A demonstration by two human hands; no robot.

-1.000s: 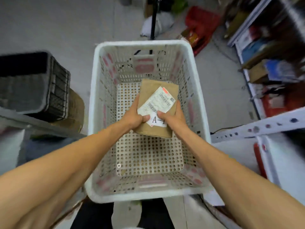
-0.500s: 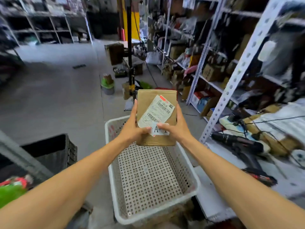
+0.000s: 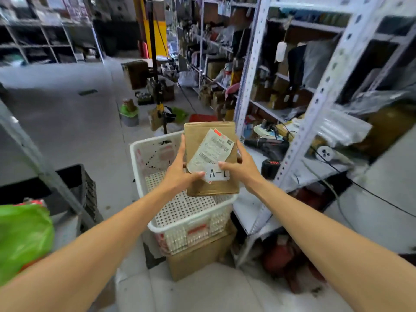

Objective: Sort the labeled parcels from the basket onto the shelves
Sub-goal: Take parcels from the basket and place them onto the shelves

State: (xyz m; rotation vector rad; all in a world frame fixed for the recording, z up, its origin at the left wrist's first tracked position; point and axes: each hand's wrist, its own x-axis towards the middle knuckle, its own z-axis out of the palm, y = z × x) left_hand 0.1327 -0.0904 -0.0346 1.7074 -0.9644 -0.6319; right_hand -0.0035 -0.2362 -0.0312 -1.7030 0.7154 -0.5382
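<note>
A flat brown cardboard parcel (image 3: 200, 136) with a white shipping label and a tag reading "A-1" is held upright above the white perforated basket (image 3: 144, 158). My left hand (image 3: 177, 174) grips its left edge, thumb on the front. My right hand (image 3: 244, 168) grips the right edge, thumb on the A-1 tag. No other parcel shows on the visible part of the basket floor. A white metal shelf unit (image 3: 299, 140) stands to the right.
The basket rests on a cardboard box (image 3: 198, 257). A black crate (image 3: 74, 188) and a green bag (image 3: 22, 235) are at the left. A black power drill (image 3: 267, 146) and cables lie on the lower shelf. A tripod pole (image 3: 157, 86) stands beyond the basket.
The parcel came up out of the basket in both hands and is now above its rim. The view has lifted from the basket to the aisle and swung towards the right-hand shelves.
</note>
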